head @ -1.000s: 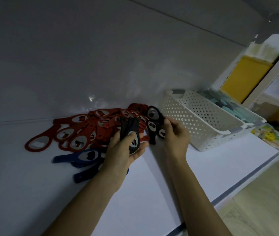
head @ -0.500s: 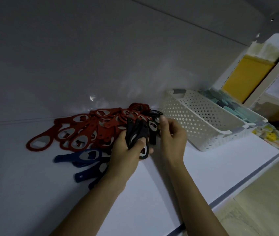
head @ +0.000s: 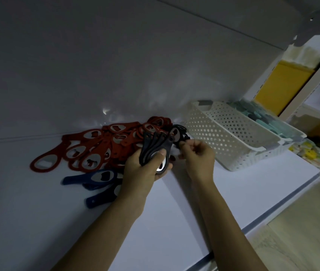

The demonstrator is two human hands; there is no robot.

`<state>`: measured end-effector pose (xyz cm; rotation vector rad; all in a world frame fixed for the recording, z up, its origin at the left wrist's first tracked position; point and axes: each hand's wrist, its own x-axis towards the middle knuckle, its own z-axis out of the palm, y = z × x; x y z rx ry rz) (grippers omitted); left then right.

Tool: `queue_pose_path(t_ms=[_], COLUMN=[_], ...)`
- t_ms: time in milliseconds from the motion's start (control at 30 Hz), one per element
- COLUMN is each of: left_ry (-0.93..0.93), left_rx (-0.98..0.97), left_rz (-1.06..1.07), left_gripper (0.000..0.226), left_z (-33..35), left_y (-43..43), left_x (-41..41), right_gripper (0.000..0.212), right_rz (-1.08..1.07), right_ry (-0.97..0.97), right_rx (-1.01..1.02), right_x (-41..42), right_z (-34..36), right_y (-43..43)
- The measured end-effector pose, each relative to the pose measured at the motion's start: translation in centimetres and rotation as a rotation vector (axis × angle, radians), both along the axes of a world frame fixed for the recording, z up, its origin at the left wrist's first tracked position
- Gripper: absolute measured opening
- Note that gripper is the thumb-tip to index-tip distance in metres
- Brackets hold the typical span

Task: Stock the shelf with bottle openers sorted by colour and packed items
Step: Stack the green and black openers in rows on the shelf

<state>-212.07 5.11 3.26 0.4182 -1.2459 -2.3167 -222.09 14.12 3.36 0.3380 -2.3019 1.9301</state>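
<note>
On the white shelf [head: 174, 216] lies a pile of red bottle openers [head: 96, 147], with a few blue bottle openers [head: 96, 178] in front of it. My left hand [head: 141, 173] grips a fanned stack of black bottle openers [head: 155, 145], thumb pressed on top. Just to its right, my right hand [head: 200, 157] has its fingers curled and pinches a loose black bottle opener [head: 177, 132] at the right end of the pile, beside the basket.
A white perforated basket [head: 223, 133] stands to the right of the pile, with teal items [head: 262, 118] behind it. Yellow packs [head: 280, 83] fill the neighbouring shelf bay. The shelf's front edge runs along the lower right, floor below it.
My right hand added black openers to the left hand's stack, then drew back right to the loose black ones. The stack in my left hand has grown and lifted slightly.
</note>
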Motion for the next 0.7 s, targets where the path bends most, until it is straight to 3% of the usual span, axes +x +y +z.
queue_pose_path(t_ms=[100,200,367,500,700], left_ry=[-0.029,-0.024,0.017,0.059,0.033], left_rx=[0.126,0.145,0.096,-0.051,-0.301], left_rz=[-0.006,-0.005,0.002,-0.023,0.043], left_gripper=[0.011,0.015,0.022,0.022,0.037], left_z=[0.2,0.2,0.1,-0.2,-0.9], left_y=[-0.2,-0.4,-0.2,0.0,0.2], left_x=[-0.3,-0.2,0.0,0.1,-0.1], right_gripper=[0.007,0.011,0.021,0.008,0.034], right_rz=[0.107,0.203,0.297,0.375,0.441], right_ry=[-0.275,-0.384,-0.338,-0.258,-0.183], right_rx=[-0.585,-0.783,-0.650,-0.404,-0.328], right_x=[-0.3,-0.5,0.0,0.9,1.2], right_z=[0.9,1.1,1.2,0.9,0.9], right_y=[0.5,0.8,0.5,-0.4,-0.6])
